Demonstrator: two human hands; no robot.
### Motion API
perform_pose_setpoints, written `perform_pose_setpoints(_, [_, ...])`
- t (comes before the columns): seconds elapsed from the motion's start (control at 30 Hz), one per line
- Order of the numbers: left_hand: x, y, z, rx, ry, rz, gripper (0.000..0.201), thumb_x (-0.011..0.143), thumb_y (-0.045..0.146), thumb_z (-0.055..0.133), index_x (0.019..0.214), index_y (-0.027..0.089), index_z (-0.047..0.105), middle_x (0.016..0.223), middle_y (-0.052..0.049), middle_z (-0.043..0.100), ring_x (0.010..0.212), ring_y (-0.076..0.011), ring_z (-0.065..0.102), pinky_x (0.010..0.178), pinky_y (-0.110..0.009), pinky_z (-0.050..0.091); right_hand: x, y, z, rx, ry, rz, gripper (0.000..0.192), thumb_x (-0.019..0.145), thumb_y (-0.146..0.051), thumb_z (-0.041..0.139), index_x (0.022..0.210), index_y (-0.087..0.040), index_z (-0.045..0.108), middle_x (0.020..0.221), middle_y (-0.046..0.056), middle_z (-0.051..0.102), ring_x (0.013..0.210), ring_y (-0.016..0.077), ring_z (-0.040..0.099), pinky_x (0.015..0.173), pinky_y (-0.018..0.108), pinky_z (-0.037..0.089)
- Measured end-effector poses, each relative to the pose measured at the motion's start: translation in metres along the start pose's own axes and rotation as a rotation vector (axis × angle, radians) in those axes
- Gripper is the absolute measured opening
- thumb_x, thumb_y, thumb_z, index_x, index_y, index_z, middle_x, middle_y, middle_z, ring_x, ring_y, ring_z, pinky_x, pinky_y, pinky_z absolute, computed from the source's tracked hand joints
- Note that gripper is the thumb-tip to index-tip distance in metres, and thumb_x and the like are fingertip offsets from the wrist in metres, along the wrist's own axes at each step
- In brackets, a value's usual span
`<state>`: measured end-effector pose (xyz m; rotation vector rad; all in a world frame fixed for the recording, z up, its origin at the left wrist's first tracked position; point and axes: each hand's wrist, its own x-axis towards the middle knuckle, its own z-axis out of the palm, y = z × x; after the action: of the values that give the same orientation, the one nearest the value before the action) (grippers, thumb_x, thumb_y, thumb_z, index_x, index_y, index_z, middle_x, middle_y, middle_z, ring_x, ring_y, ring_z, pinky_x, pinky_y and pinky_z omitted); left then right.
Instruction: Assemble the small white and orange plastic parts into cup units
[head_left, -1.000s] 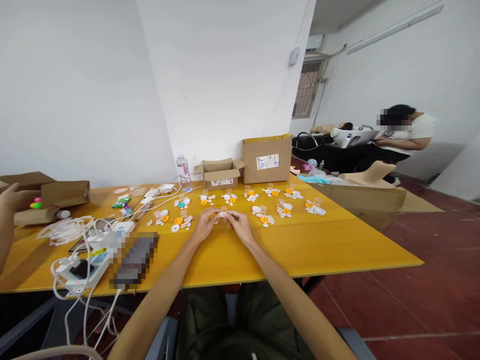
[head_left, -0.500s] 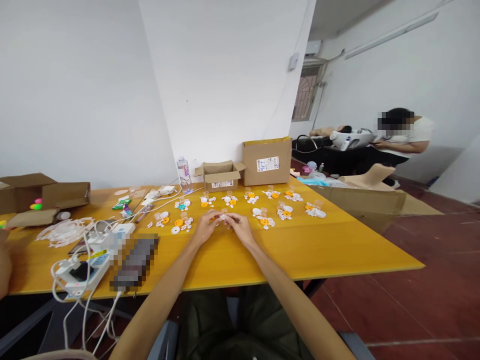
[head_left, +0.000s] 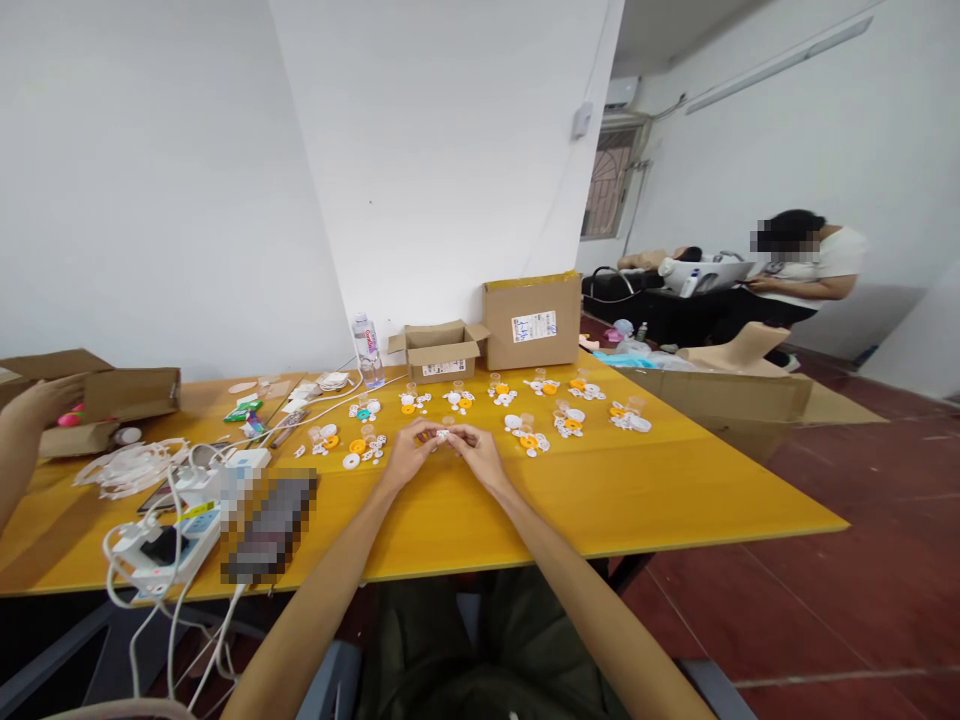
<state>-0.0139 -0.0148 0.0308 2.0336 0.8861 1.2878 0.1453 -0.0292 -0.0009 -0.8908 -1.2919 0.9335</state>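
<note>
- Left hand point(head_left: 405, 458) and right hand point(head_left: 477, 452) meet fingertip to fingertip over the desk point(head_left: 645, 490), both pinched shut on one small white part point(head_left: 442, 435), held just above the desk top, mid-desk, right in front of the person
- Part too small to tell its shape; a bit of orange shows by the left fingers
- Progress, judged: early or mid; this piece is in hand, not set down
- Around the hands lie many small piles point(head_left: 529, 436) of white and orange bits with tiny clear cups, in two loose rows; they look like separate sets, cannot tell which are finished
- One pile point(head_left: 360, 445) just left of the left hand, others run to the right toward the desk's far edge
- Desk: yellow top, cluttered on the left with a power strip point(head_left: 169, 545), white cables point(head_left: 124, 462), a blurred dark item
- Back of the desk: water bottle point(head_left: 366, 345), small open box point(head_left: 439, 350), bigger closed box point(head_left: 532, 320)
- Far left: another person's hand point(head_left: 41, 400) at an open carton point(head_left: 112, 395) with coloured bits inside
- Room: white walls, white pillar behind the desk, red tiled floor point(head_left: 862, 560), barred window
- Another person sits at a dark table far right, well apart
</note>
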Motion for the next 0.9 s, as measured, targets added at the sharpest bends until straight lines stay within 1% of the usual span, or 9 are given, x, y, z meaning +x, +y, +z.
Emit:
perform_pose_setpoints(0.2, [-0.0009, -0.0045, 0.0008, -0.054, -0.007, -0.056, 0.016, 0.079, 0.032, 0.071, 0.088, 0.020, 0.075, 0.079, -0.002, 0.071, 0.072, -0.0153, 0.061, 0.071, -0.028, 0.051, -0.0009, -0.0029, 0.0001, -0.003, -0.002, -0.007, 0.026, 0.071, -0.046, 0.071, 0.081, -0.022, 0.076, 0.078, 0.004, 0.076, 0.072, 0.0203, 0.067, 0.061, 0.029, 0.053])
perform_pose_setpoints(0.4, [0.0005, -0.0019, 0.0001, -0.092, -0.023, -0.100, 0.018, 0.077, 0.034, 0.073, 0.086, 0.018, 0.073, 0.077, -0.002, 0.070, 0.069, -0.0148, 0.061, 0.071, -0.029, 0.051, -0.0016, -0.0060, 0.0005, 0.004, 0.005, -0.015, 0.027, 0.071, -0.046, 0.070, 0.081, -0.022, 0.076, 0.078, 0.004, 0.075, 0.070, 0.0200, 0.066, 0.060, 0.029, 0.052])
perform_pose_setpoints(0.6, [0.0006, -0.0002, -0.0004, -0.090, -0.022, -0.117, 0.021, 0.075, 0.038, 0.074, 0.083, 0.018, 0.072, 0.077, -0.002, 0.070, 0.070, -0.0152, 0.061, 0.071, -0.029, 0.052, -0.0018, -0.0067, 0.0013, 0.000, 0.010, -0.034, 0.026, 0.071, -0.046, 0.072, 0.079, -0.022, 0.076, 0.077, 0.004, 0.075, 0.071, 0.0207, 0.067, 0.065, 0.031, 0.054])
perform_pose_setpoints(0.9, [-0.0008, -0.0021, -0.0015, -0.097, -0.031, -0.141, 0.027, 0.074, 0.043, 0.074, 0.086, 0.019, 0.071, 0.082, -0.003, 0.071, 0.075, -0.0172, 0.062, 0.073, -0.030, 0.052, -0.0020, -0.0080, 0.0025, -0.021, 0.032, -0.049, 0.024, 0.071, -0.046, 0.071, 0.077, -0.023, 0.076, 0.080, 0.004, 0.077, 0.074, 0.0222, 0.068, 0.066, 0.032, 0.054])
